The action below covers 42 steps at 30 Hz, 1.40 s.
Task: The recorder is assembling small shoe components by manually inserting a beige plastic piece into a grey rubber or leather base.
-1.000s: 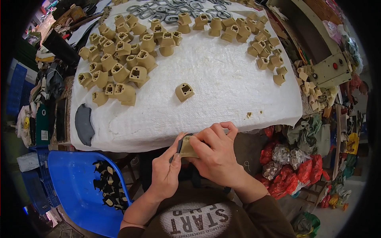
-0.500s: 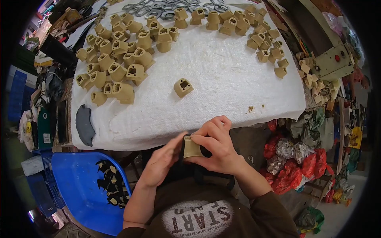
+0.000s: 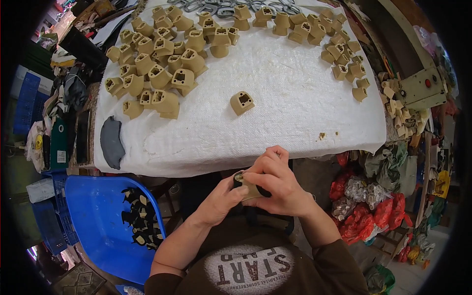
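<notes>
Both hands meet just below the near edge of the table [image 3: 275, 88], above the person's lap. The right hand [image 3: 278, 184] wraps its fingers over a small tan moulded piece [image 3: 250, 189], its grip closed on it from above and from the right. The left hand [image 3: 221, 201] comes in from the lower left, and its thumb and fingertips press against the left end of the same piece, so the piece sits pinched between the two grips. A dark bit shows at the piece's left edge, beside the left thumb; what it is cannot be told.

Ahead of the grip, past the table edge, one single tan piece [image 3: 242, 102] lies alone on the white woven cloth [image 3: 295, 118]. Farther ahead and to the left of the grip sits a heap of the same tan pieces [image 3: 157, 73]; another spread of them [image 3: 339, 54] lies ahead and to the right. A grey flat slab [image 3: 112, 141] rests on the cloth's left edge. Down and to the left of the grip stands a blue tub [image 3: 93, 216] holding black and tan scraps [image 3: 140, 221].
</notes>
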Each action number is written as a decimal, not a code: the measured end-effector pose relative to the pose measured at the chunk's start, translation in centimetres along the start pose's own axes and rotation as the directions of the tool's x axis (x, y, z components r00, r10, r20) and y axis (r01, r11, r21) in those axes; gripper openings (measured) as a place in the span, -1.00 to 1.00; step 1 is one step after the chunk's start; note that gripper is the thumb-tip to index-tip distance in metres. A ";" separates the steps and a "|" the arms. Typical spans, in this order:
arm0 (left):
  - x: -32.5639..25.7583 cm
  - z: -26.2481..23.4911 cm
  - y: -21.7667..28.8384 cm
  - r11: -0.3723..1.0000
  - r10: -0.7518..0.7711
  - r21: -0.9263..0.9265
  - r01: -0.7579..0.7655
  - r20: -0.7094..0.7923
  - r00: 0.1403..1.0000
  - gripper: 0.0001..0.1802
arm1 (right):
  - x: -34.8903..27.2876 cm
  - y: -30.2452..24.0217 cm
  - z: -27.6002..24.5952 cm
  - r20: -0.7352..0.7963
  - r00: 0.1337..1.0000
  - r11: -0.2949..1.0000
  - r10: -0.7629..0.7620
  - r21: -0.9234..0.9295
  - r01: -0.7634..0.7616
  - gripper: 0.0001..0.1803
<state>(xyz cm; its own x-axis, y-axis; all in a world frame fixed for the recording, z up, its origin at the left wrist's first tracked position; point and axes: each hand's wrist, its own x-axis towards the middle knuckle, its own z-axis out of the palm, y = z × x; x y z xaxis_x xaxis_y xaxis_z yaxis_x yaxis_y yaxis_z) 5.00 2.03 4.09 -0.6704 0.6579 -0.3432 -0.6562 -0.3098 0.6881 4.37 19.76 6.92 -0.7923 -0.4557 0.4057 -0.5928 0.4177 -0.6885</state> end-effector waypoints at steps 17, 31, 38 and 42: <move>-0.8 -0.2 -0.2 0.217 0.797 0.790 -0.574 0.196 0.571 -0.83 | -0.1 0.4 -0.1 0.028 0.999 1.000 0.015 0.017 -0.016 -0.44; -1.7 -0.2 0.5 0.884 0.192 0.440 -0.161 -0.027 0.981 -0.51 | -0.4 -1.2 -0.1 -0.033 0.999 0.993 -0.039 -0.113 0.035 -0.48; -1.2 -0.8 1.0 0.796 0.401 0.561 -0.229 -0.204 0.893 -0.60 | -1.0 -2.1 -0.2 -0.123 0.987 0.977 0.104 0.197 -0.079 -0.16; -1.1 0.4 1.0 0.750 0.465 0.582 -0.316 -0.123 0.877 -0.51 | -1.6 -1.4 2.5 -0.229 0.839 0.805 0.493 0.485 -0.341 -0.75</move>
<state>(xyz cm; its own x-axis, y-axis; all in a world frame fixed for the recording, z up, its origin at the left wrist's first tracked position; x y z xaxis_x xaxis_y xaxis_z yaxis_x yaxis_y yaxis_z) 5.23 1.29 5.37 -0.9355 0.3484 -0.0595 -0.0786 -0.0409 0.9961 6.79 17.91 5.73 -0.9903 0.0037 0.1387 -0.1374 0.1107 -0.9843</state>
